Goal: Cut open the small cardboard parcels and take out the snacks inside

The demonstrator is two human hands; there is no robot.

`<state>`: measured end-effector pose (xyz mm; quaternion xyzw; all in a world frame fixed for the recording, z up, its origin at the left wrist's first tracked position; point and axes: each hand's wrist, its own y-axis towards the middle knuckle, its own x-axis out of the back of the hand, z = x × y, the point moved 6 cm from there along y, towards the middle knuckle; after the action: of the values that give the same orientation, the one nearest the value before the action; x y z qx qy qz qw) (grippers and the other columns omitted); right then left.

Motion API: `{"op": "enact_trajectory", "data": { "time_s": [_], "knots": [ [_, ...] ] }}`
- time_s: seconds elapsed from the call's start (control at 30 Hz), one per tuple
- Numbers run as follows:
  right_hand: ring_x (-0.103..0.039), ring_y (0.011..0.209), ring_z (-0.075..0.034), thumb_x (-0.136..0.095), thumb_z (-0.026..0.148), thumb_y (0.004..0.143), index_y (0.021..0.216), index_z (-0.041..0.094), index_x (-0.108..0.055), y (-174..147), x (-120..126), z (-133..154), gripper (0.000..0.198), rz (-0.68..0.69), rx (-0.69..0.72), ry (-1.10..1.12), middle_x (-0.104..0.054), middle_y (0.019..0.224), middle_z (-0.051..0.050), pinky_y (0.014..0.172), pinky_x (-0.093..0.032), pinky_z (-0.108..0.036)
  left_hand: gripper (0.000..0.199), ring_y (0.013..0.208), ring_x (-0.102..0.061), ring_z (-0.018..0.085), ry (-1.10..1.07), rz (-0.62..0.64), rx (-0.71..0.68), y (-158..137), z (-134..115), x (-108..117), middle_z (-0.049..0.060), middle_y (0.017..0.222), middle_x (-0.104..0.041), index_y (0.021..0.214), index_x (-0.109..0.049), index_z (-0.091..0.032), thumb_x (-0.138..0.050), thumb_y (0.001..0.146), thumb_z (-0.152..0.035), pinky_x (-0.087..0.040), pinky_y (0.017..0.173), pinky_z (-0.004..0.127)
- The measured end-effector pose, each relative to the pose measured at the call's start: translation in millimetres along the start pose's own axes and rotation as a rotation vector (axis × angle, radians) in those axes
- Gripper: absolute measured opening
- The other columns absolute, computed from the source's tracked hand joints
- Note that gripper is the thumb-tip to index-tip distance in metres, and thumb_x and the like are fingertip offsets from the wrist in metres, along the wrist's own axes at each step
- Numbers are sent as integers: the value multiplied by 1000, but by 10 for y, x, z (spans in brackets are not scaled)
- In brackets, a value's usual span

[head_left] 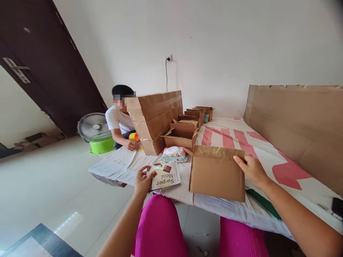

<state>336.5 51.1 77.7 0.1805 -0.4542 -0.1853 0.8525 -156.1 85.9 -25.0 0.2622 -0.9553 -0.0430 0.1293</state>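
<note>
My left hand [143, 179] is closed on the left edge of a white packet [164, 178] with brown squares printed on it and the words "Su-per Meal" upside down to me. On the right, my right hand [251, 168] grips the upper right corner of a cardboard box [217, 175], its broad plain side facing me at the table's front edge. The inside of that box is hidden. Just behind the packet lies a pack of wet wipes [174, 154] with a white lid.
Several open cardboard boxes [182, 137] line up toward the wall, beside a stack of taped cartons [157, 117]. Behind the stack, a person [120, 121] sits near a fan [95, 127]. A tall cardboard sheet [297, 125] stands at right; a green item [264, 203] lies by my right forearm.
</note>
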Motion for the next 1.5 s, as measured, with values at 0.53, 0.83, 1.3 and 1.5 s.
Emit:
{"op": "enact_trajectory", "data": {
  "time_s": [0.53, 0.83, 1.3, 1.5],
  "knots": [
    [-42, 48, -15, -34, 78, 80, 52, 27, -28, 5, -18, 41, 58, 26, -5, -15, -45, 47, -1, 49, -30, -30, 37, 112, -57, 25, -55, 221, -570, -646, -1241, -874, 8, 118, -62, 119, -55, -23, -57, 82, -27, -45, 92, 37],
    [-56, 65, -19, -51, 59, 84, 91, 22, -52, -25, 116, 118, 38, -149, -20, -48, -63, 87, -8, 57, -45, -33, 49, 74, -54, 15, -165, 578, -482, -668, -1843, -1466, -2, 75, -59, 121, -57, -21, -60, 73, -15, -39, 72, 27],
    [-53, 88, -25, -48, 23, 92, 83, 20, -60, -44, -476, 1363, 15, -202, 599, -162, -63, 90, -9, 78, -42, -40, 19, 63, -59, 15, -197, 656, -317, -641, -1636, -1817, 1, 68, -65, 87, -63, -17, -69, 69, -22, -42, 59, 25],
    [-54, 80, -22, -44, 17, 90, 76, 21, -53, 72, -313, 1288, 16, -234, 585, -137, -61, 83, -8, 73, -43, -33, 13, 66, -59, 15, -122, 648, -361, -722, -1716, -1727, 1, 71, -67, 81, -67, -18, -68, 68, -19, -40, 60, 25]
  ]
}}
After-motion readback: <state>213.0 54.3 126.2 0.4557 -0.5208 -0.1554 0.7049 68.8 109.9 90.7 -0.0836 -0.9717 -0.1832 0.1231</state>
